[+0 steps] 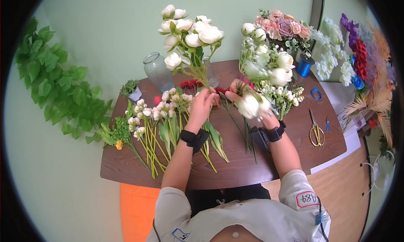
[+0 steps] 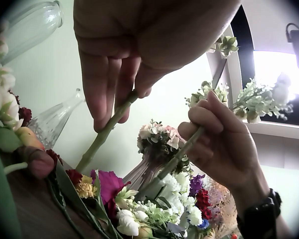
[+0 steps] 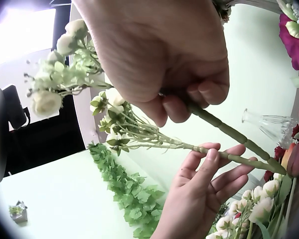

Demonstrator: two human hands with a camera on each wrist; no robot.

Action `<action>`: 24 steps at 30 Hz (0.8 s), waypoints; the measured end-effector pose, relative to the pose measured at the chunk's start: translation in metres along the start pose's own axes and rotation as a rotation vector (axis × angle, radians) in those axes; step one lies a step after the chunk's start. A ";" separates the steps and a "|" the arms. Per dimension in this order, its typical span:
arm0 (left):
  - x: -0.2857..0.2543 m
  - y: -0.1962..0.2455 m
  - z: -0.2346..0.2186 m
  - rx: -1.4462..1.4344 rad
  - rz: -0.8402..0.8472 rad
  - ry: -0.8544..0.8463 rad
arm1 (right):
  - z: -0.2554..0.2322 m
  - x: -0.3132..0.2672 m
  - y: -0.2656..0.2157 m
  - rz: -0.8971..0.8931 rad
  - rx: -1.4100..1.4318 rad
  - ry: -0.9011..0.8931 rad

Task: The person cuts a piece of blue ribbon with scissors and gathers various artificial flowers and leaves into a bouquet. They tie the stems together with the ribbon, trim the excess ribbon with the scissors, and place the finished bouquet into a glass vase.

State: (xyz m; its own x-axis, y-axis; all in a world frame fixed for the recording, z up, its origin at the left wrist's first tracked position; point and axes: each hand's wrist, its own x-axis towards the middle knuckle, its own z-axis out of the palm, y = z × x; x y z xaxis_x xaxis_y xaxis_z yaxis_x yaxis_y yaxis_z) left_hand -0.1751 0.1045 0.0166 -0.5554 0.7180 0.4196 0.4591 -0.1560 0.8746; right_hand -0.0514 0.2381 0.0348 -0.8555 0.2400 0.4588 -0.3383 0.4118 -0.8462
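The left hand point(image 1: 203, 105) pinches the green stem of a tall spray of white blooms point(image 1: 191, 33), which rises upright above it. In the right wrist view that stem point(image 3: 229, 157) lies between the thumb and fingers of the left hand point(image 3: 197, 191). The right hand point(image 1: 248, 98) grips another stem point(image 2: 182, 152) carrying white blooms point(image 1: 280, 75), partly blurred in the head view. In the left wrist view the fingers of the right hand point(image 2: 229, 144) curl round this stem. The two hands are apart, side by side above the table.
Cut white flowers point(image 1: 166, 105) lie on the table's point(image 1: 210, 174) left half. Behind stand a glass vase point(image 1: 158, 71), a small potted plant point(image 1: 131, 90) and a pink bouquet point(image 1: 284, 27). Gold-handled scissors point(image 1: 316, 134), a blue spool point(image 1: 305, 66) and blue tape point(image 1: 316, 94) are at the right.
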 end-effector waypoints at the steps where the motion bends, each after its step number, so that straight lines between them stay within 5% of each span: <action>1: 0.002 -0.005 0.004 -0.039 0.006 -0.008 | 0.005 0.004 -0.002 0.019 -0.049 0.061; 7: 0.003 -0.017 0.019 0.056 0.098 -0.040 | 0.012 0.000 -0.034 0.158 0.085 0.122; 9: 0.007 -0.044 0.021 0.192 0.089 -0.081 | 0.007 -0.008 -0.006 0.036 -0.034 0.083; 10: 0.002 -0.021 0.021 0.303 0.168 -0.078 | 0.006 -0.016 -0.002 -0.040 -0.199 0.111; 11: 0.002 -0.031 0.022 0.290 0.257 -0.080 | 0.005 -0.024 0.015 -0.045 0.086 0.137; 12: 0.001 -0.044 0.024 0.276 0.345 -0.080 | 0.000 -0.017 0.050 0.051 -0.020 0.068; 13: -0.008 -0.051 0.025 -0.048 0.032 -0.120 | 0.002 -0.019 0.012 0.185 -0.089 0.066; 14: -0.010 -0.051 0.020 0.348 0.352 -0.146 | 0.006 -0.017 -0.038 0.315 -0.157 0.058; 15: -0.014 -0.051 0.019 0.278 0.360 -0.147 | 0.006 -0.015 -0.052 0.197 -0.236 0.057; 16: -0.016 -0.047 0.018 0.207 0.368 -0.147 | 0.003 -0.016 -0.057 0.020 -0.653 -0.033; 18: -0.018 -0.040 0.018 0.255 0.345 -0.189 | 0.009 -0.017 -0.072 0.342 -0.113 0.089; 19: -0.021 -0.044 0.020 0.234 0.228 -0.209 | 0.009 -0.017 -0.067 0.346 -0.113 0.094; 21: -0.012 -0.091 0.027 0.264 0.122 -0.241 | 0.008 -0.015 -0.034 0.160 -0.244 0.079; 22: -0.011 -0.053 0.027 0.051 0.078 -0.324 | 0.008 -0.013 -0.014 0.066 -0.309 0.070; 24: -0.006 -0.058 0.032 -0.195 -0.033 -0.376 | 0.007 -0.011 0.019 -0.123 -0.437 0.049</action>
State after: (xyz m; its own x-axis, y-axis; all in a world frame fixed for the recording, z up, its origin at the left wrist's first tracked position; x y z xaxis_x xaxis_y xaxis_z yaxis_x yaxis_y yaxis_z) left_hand -0.1765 0.1307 -0.0447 -0.2591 0.9168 0.3040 0.2856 -0.2279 0.9308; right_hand -0.0512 0.2366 0.0118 -0.7963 0.2029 0.5698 -0.2299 0.7698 -0.5954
